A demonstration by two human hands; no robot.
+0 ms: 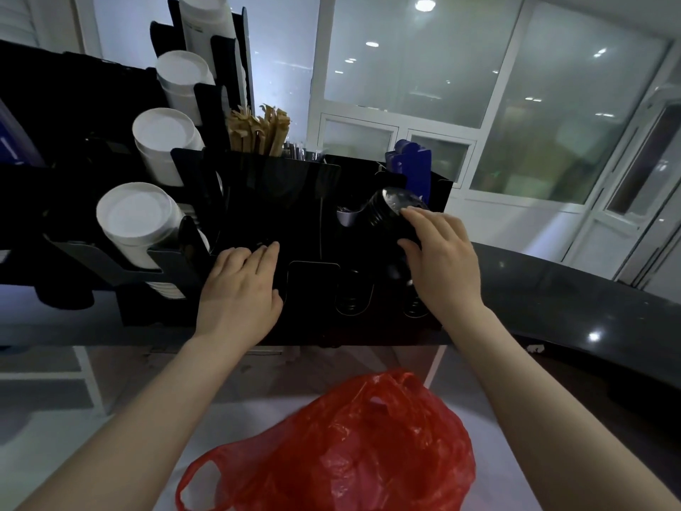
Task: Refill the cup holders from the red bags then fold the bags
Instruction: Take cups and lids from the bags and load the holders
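A black organiser with cup holders (258, 201) stands on the counter in front of me. My right hand (442, 260) grips a stack of black lids (387, 208) at the organiser's right-hand slot. Flat against the organiser's front face lies my left hand (243, 285), fingers together, holding nothing. A crumpled red plastic bag (368, 448) sits low in the middle, below my arms, its handle loop at the left. Stacks of white cups (136, 219) fill the tiered holders at the left.
Brown paper-wrapped sticks (258, 130) stand in a back compartment, with a blue item (412, 164) at the right rear. A dark curved countertop (552, 289) runs to the right. Glass partitions lie behind. White floor and shelving show at the lower left.
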